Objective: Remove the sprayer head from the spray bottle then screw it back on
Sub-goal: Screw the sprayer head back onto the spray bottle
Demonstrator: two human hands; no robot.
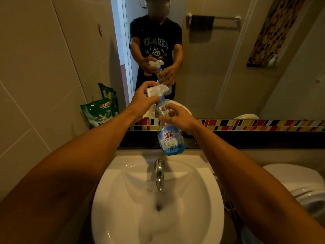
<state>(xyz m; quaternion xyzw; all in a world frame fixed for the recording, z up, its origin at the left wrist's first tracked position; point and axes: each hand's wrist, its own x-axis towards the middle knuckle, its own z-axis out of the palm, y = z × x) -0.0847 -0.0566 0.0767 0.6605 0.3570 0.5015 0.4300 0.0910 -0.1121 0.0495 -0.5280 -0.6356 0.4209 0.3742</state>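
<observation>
Two hands raised over our sink [123, 217], left hand [142, 101] fingers clamped around sprayer head [156, 89], right hand [179, 118] fingers wrapped on spray bottle [170, 138] neck, blue collar between both grips, tap [159, 175] well below our fingers.

Spray bottle [170, 138]: clear, glossy plastic with a printed glossy label; blue liquid shows through the lower part. Sprayer head [156, 90]: smooth white plastic with a blue collar. Sink [158, 205]: white glazed ceramic, glossy. Faucet [159, 175]: polished chrome-look metal (reflective). Detergent bag [101, 111]: shiny green plastic film, creased. Wall tiles [44, 67]: smooth beige with a dull sheen. Mosaic strip [255, 125]: small glossy coloured tiles. Toilet [299, 184]: glossy white ceramic.
</observation>
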